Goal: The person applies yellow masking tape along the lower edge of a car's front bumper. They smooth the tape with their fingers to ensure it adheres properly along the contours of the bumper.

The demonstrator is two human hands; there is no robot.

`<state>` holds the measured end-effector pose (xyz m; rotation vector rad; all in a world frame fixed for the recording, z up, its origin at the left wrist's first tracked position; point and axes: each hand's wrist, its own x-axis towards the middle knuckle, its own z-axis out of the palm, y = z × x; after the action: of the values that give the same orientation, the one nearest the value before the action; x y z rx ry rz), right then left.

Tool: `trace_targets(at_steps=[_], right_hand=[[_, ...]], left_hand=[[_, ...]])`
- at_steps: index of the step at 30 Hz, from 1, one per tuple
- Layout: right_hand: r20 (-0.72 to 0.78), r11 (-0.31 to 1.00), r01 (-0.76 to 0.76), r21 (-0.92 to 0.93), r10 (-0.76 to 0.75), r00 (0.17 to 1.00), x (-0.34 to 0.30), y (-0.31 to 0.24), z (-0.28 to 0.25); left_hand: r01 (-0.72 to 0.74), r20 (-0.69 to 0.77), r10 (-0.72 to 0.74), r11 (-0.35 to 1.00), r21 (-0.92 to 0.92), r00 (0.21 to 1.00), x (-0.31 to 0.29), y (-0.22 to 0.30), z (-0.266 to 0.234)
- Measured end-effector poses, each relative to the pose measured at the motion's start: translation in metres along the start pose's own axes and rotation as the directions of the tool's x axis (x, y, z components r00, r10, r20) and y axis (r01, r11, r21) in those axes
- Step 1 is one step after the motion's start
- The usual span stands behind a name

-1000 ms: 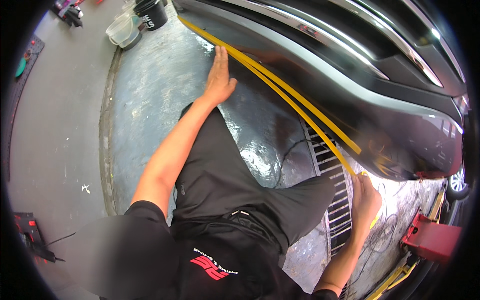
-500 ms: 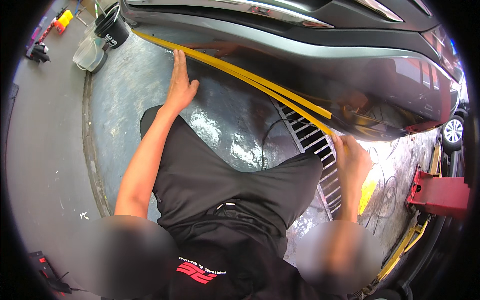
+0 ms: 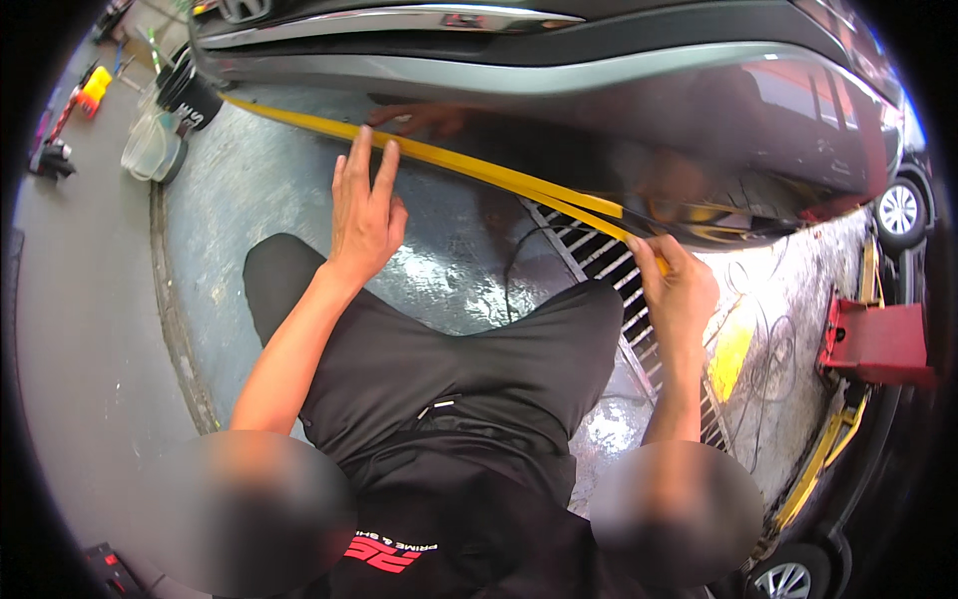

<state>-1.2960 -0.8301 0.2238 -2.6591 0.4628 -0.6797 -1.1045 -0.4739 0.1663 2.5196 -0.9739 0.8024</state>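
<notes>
Yellow masking tape (image 3: 439, 156) runs along the lower edge of a dark, glossy car bumper (image 3: 559, 130). Its right part splits in two: one strip lies on the bumper, and a second strip just below slants away to my right hand (image 3: 680, 290). That hand is closed, with thumb and fingers pinching the strip's end. My left hand (image 3: 365, 215) is open, its fingers spread and pointing up at the tape. The fingertips reach the tape's edge; how firmly they press on it cannot be seen.
A metal floor grate (image 3: 599, 262) and thin black cable lie below the bumper. A black bucket (image 3: 190, 92) and a clear bucket (image 3: 155, 148) stand at the far left. At right are a red metal lift part (image 3: 878, 339), a yellow bar (image 3: 823, 464) and another car's wheel (image 3: 900, 212).
My left hand has shifted right along the tape, and its fingers have spread apart. The loose strip now lies closer to the strip on the bumper. My right hand keeps its pinch.
</notes>
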Motion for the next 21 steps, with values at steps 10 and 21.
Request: trace_targets(at_steps=[10, 21], right_hand=[[0.026, 0.996, -0.078, 0.038, 0.077, 0.997, 0.006, -0.004, -0.004], [0.002, 0.990, -0.123, 0.071, 0.123, 0.992, 0.010, 0.002, 0.010]], left_hand=[[-0.191, -0.049, 0.184, 0.943, -0.274, 0.982, 0.062, 0.101, -0.005], [0.056, -0.094, -0.107, 0.896, -0.440, 0.990, 0.067, 0.194, 0.038]])
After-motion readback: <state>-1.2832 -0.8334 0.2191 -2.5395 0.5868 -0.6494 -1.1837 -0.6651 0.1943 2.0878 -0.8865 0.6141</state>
